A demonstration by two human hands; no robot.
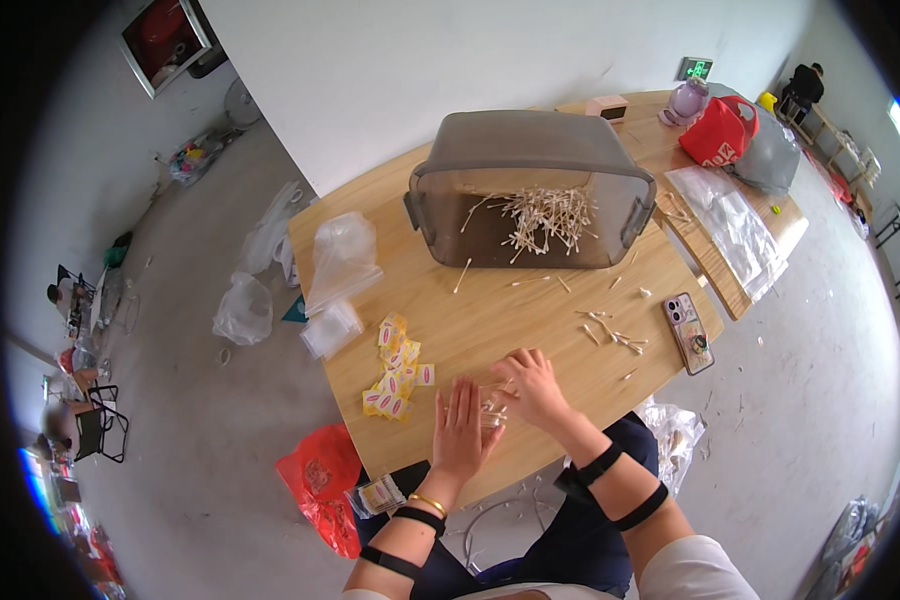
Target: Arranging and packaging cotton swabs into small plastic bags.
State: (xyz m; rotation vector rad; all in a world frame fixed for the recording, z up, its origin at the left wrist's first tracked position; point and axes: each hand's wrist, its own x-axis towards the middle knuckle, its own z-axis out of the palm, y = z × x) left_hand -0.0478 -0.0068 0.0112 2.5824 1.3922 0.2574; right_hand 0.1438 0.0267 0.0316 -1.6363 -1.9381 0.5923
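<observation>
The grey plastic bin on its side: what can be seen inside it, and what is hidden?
Inside the grey plastic bin lies a loose heap of cotton swabs; anything beneath the heap is covered.

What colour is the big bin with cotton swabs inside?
The bin is smoky grey-brown, best seen in the head view.

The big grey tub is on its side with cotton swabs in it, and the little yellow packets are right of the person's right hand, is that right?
Not quite: the head view shows the yellow packets left of the left hand, not right of the right hand. The grey tub is on its side, with cotton swabs in it.
</observation>
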